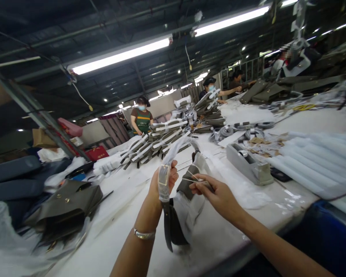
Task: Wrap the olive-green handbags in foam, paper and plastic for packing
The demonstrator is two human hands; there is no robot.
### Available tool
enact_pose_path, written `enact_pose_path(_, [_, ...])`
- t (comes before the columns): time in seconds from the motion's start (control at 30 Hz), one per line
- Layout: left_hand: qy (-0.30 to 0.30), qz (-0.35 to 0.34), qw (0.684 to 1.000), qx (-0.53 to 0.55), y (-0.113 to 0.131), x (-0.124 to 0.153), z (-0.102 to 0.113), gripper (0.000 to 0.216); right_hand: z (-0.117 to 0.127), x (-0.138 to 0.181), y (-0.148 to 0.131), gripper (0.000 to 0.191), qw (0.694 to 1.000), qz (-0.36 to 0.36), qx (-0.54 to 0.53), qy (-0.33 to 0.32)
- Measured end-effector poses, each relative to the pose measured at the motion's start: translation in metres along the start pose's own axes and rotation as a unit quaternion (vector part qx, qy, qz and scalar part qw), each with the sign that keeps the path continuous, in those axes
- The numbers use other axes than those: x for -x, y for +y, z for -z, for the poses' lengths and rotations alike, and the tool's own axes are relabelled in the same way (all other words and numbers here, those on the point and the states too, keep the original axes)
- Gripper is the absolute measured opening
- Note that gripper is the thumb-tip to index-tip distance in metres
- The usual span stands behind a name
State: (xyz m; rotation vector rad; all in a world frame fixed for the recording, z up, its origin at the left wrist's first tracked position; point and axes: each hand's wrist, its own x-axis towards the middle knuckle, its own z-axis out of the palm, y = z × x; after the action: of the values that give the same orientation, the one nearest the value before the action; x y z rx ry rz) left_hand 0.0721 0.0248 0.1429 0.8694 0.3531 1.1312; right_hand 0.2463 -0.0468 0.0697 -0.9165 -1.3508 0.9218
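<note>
My left hand is wrapped round a bag strap that is covered in clear plastic film and has a gold rectangular buckle. The strap arches up and over toward a dark olive bag piece partly covered in pale wrapping, which stands on the table. A dark strap end hangs below my left hand. My right hand is closed, thumb and fingers pinching a thin white band stretched across the front of the olive piece. What lies behind my right fingertips is partly hidden.
Right of my hands stands a grey tape dispenser, with white foam tubes beyond. Stacked wrapped straps lie ahead. At left is an olive handbag; a blue bin is below the right edge. A co-worker stands across the table.
</note>
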Motion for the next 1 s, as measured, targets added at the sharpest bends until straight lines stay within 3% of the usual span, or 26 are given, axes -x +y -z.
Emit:
enact_pose_path(0.1, [0.045, -0.048, 0.997, 0.041, 0.011, 0.026, 0.021, 0.011, -0.008, 0.006, -0.006, 0.023, 0.993, 0.049, 0.093, -0.054])
enact_pose_path(0.2, [0.087, -0.122, 0.986, 0.076, 0.013, 0.049, 0.034, 0.011, -0.019, 0.007, -0.014, 0.016, 0.980, 0.114, 0.153, -0.057])
enact_pose_path(0.3, [0.111, -0.214, 0.964, 0.109, 0.006, 0.070, 0.037, 0.013, -0.029, 0.006, -0.021, 0.015, 0.978, 0.137, 0.152, -0.028])
enact_pose_path(0.4, [0.128, -0.277, 0.943, 0.133, -0.008, 0.092, 0.037, 0.011, -0.038, 0.005, -0.024, 0.011, 0.988, 0.114, 0.100, -0.026])
enact_pose_path(0.43, [0.133, -0.283, 0.940, 0.136, -0.013, 0.098, 0.038, 0.005, -0.040, 0.006, -0.025, 0.011, 0.992, 0.099, 0.066, -0.036])
enact_pose_path(0.57, [0.160, -0.236, 0.956, 0.069, -0.019, 0.116, 0.042, 0.032, -0.049, 0.004, -0.033, 0.013, 0.990, 0.081, -0.068, -0.095])
enact_pose_path(0.63, [0.172, -0.209, 0.962, -0.026, -0.015, 0.118, 0.042, 0.028, -0.054, 0.001, -0.041, 0.012, 0.985, 0.116, -0.055, -0.119])
enact_pose_path(0.7, [0.156, -0.210, 0.956, -0.130, -0.007, 0.119, 0.040, 0.030, -0.060, -0.005, -0.050, 0.008, 0.976, 0.178, 0.026, -0.126])
enact_pose_path(0.77, [0.121, -0.233, 0.941, -0.213, 0.000, 0.119, 0.038, 0.040, -0.064, -0.012, -0.058, 0.011, 0.955, 0.239, 0.131, -0.114])
enact_pose_path(0.83, [0.092, -0.262, 0.922, -0.271, 0.006, 0.119, 0.036, 0.045, -0.068, -0.018, -0.064, 0.030, 0.927, 0.284, 0.225, -0.097])
enact_pose_path(1.0, [0.074, -0.316, 0.863, -0.387, 0.014, 0.125, 0.023, 0.040, -0.071, -0.020, -0.079, 0.062, 0.820, 0.361, 0.426, -0.124])
